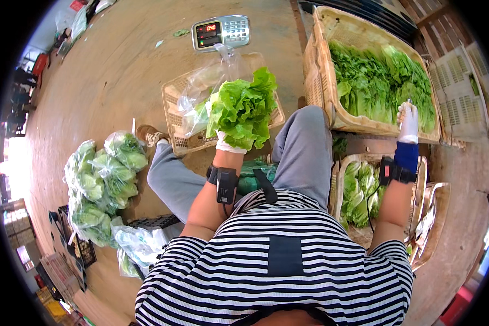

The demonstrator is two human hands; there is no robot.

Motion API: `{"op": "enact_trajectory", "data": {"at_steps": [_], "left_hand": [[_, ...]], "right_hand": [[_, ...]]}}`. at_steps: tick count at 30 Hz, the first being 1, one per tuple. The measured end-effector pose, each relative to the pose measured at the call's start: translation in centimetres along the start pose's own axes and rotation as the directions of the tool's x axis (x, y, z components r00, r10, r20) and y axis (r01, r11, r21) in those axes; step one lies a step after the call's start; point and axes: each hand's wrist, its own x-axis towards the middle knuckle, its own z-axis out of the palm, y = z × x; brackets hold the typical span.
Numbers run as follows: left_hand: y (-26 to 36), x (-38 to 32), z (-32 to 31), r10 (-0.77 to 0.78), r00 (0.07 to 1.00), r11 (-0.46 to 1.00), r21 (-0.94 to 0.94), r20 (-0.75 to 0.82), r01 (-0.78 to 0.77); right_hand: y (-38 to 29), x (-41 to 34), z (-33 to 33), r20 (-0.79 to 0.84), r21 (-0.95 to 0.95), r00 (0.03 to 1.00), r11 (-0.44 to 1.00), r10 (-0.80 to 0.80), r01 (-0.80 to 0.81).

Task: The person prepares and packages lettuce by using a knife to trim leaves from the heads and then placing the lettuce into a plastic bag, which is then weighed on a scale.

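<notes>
A head of green leaf lettuce is held in my left hand, which wears a white glove and is largely hidden by the leaves. The lettuce is over a plastic basket, where a clear plastic bag with pale greens inside lies. Off to the right, my gloved right hand is closed around a small tool with a metal tip; most of the tool is covered by the fingers. That hand is by the near right rim of a large crate packed with leafy lettuce.
A digital scale display stands beyond the basket. Bagged lettuces are piled on the left, near loose plastic bags. A lower crate on my right holds more lettuce. Slatted plastic crates stand at far right.
</notes>
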Motion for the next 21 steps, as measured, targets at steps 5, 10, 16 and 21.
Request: {"op": "enact_trajectory", "data": {"at_steps": [5, 10, 16, 21], "left_hand": [[-2.3, 2.5, 1.0, 0.193, 0.957, 0.889, 0.452, -0.219, -0.075], [-3.7, 4.5, 1.8, 0.187, 0.967, 0.957, 0.253, -0.174, -0.139], [-2.5, 3.8, 2.4, 0.337, 0.882, 0.879, 0.445, -0.329, -0.17], [-3.4, 3.0, 3.9, 0.275, 0.919, 0.917, 0.364, -0.283, -0.163]], "right_hand": [[-4.7, -15.1, 13.3, 0.532, 0.221, 0.843, 0.949, 0.074, -0.223], [-4.1, -20.0, 19.3, 0.644, 0.275, 0.748, 0.865, 0.158, -0.42], [-1.2, -16.4, 9.8, 0.644, 0.381, 0.764, 0.882, -0.039, -0.277], [2.6, -8.0, -4.2, 0.04, -0.95, 0.863, 0.249, -0.503, 0.189]]}}
